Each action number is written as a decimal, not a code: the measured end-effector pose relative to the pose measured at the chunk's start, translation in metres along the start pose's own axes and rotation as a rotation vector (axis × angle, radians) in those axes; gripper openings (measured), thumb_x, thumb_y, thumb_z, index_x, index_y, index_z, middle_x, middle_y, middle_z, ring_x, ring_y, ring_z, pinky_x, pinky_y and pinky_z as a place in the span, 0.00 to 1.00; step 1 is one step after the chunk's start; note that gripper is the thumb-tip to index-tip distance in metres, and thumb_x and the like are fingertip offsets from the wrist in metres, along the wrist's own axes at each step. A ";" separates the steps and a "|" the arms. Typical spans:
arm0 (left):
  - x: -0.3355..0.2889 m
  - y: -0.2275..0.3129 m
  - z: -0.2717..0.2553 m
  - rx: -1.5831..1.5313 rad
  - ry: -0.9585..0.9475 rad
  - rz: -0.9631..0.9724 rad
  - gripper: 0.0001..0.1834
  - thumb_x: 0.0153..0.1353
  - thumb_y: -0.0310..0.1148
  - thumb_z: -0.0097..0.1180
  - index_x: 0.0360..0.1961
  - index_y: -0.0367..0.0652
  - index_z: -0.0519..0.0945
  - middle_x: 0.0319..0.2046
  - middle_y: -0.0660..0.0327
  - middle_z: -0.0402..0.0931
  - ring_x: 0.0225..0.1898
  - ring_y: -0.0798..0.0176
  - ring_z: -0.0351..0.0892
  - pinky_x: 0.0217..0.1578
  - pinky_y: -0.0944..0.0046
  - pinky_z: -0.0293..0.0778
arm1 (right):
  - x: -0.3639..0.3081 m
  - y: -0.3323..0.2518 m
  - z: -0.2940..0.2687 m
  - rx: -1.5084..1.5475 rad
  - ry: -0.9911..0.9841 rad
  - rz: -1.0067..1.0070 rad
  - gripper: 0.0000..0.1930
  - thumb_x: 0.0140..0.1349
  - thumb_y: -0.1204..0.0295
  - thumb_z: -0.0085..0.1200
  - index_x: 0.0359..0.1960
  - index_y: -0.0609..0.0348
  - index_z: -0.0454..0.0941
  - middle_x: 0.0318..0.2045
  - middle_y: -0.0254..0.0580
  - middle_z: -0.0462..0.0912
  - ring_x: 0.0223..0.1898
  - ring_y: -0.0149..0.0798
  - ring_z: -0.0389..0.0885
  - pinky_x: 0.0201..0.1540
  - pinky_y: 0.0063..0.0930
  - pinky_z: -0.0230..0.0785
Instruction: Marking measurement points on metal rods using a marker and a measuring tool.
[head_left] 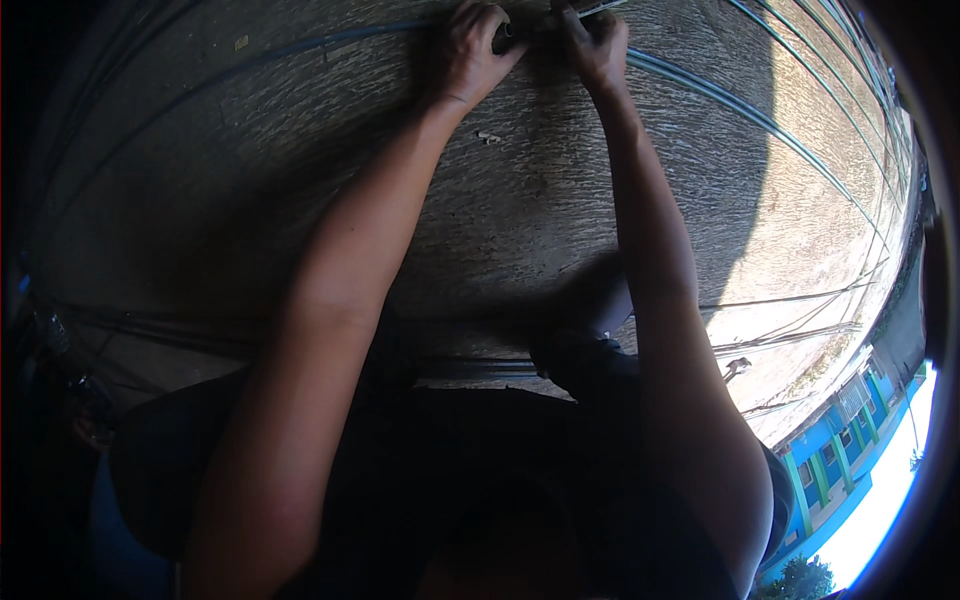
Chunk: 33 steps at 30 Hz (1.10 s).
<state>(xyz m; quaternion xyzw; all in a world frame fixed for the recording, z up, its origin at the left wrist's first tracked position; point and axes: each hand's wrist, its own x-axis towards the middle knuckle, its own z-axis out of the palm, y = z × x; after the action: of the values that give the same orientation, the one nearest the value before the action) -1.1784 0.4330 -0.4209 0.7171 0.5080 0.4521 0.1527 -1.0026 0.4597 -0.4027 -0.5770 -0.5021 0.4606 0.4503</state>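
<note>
At the top middle, my left hand (pixel 472 50) is closed round a dark pipe, whose round open end (pixel 504 32) shows between thumb and fingers. A long thin dark pipe (pixel 340 38) runs off to the left from this hand. A short gap away, my right hand (pixel 602 52) is closed too, its fingers pointing up and partly lost in shadow. A pale thin strip (pixel 602 6) sticks out above it at the frame's edge. Grey-blue pipes (pixel 715 92) curve away to the right from behind that hand. What the right fingers grip is too dark to make out.
Rough textured concrete ground (pixel 480 200) lies below, sunlit at the right. More long thin pipes (pixel 835 65) lie at the upper right, and dark rods (pixel 780 340) cross near my legs. A small light scrap (pixel 488 137) rests on the ground. A blue and green building (pixel 835 450) stands at the lower right.
</note>
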 end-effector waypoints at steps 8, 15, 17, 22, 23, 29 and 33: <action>-0.003 -0.002 0.000 -0.009 -0.020 -0.031 0.21 0.42 0.24 0.75 0.33 0.39 0.72 0.31 0.50 0.72 0.36 0.43 0.72 0.39 0.46 0.70 | 0.000 0.000 -0.003 -0.009 -0.033 -0.033 0.13 0.67 0.67 0.61 0.31 0.68 0.82 0.24 0.35 0.83 0.27 0.25 0.77 0.27 0.26 0.68; 0.000 0.001 0.000 -0.014 -0.008 0.008 0.22 0.42 0.24 0.75 0.32 0.39 0.72 0.30 0.51 0.71 0.36 0.43 0.72 0.40 0.45 0.70 | 0.001 0.003 0.001 0.019 0.021 -0.055 0.14 0.67 0.66 0.61 0.29 0.67 0.83 0.22 0.34 0.82 0.25 0.24 0.77 0.26 0.26 0.67; 0.001 0.004 0.003 -0.015 -0.019 -0.005 0.22 0.42 0.24 0.75 0.33 0.39 0.72 0.31 0.51 0.72 0.36 0.43 0.72 0.40 0.45 0.70 | 0.001 0.008 -0.005 0.060 0.031 -0.076 0.14 0.67 0.66 0.61 0.29 0.67 0.83 0.22 0.34 0.82 0.25 0.25 0.77 0.26 0.26 0.67; -0.003 -0.004 0.001 0.001 -0.164 -0.125 0.22 0.49 0.31 0.73 0.40 0.37 0.74 0.43 0.47 0.74 0.46 0.40 0.74 0.48 0.42 0.70 | 0.005 -0.002 -0.006 0.017 -0.032 0.056 0.13 0.68 0.65 0.60 0.32 0.65 0.82 0.21 0.31 0.80 0.23 0.26 0.76 0.28 0.25 0.69; -0.004 -0.004 0.003 0.000 -0.160 -0.123 0.22 0.49 0.31 0.73 0.40 0.37 0.74 0.43 0.47 0.74 0.46 0.40 0.74 0.48 0.42 0.70 | 0.005 -0.004 -0.009 0.015 -0.032 0.052 0.13 0.68 0.65 0.60 0.32 0.65 0.82 0.21 0.31 0.80 0.23 0.26 0.76 0.28 0.25 0.69; 0.002 0.005 -0.018 0.110 -0.050 -0.006 0.21 0.46 0.37 0.76 0.34 0.41 0.76 0.34 0.55 0.77 0.43 0.52 0.78 0.46 0.56 0.76 | -0.023 -0.024 -0.027 -0.371 0.066 -0.353 0.11 0.66 0.73 0.56 0.49 0.59 0.80 0.39 0.49 0.85 0.40 0.45 0.86 0.46 0.34 0.75; 0.009 0.039 -0.029 0.196 -0.178 -0.101 0.24 0.53 0.46 0.71 0.41 0.41 0.76 0.41 0.56 0.74 0.47 0.53 0.76 0.49 0.55 0.73 | -0.041 0.015 -0.105 -0.750 -0.074 -0.516 0.28 0.49 0.78 0.56 0.56 0.64 0.75 0.49 0.57 0.79 0.54 0.61 0.76 0.57 0.48 0.68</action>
<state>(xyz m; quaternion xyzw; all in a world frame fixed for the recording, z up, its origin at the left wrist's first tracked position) -1.1780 0.4166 -0.3746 0.7395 0.5695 0.3266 0.1491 -0.9000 0.4120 -0.3965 -0.5396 -0.7772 0.1399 0.2919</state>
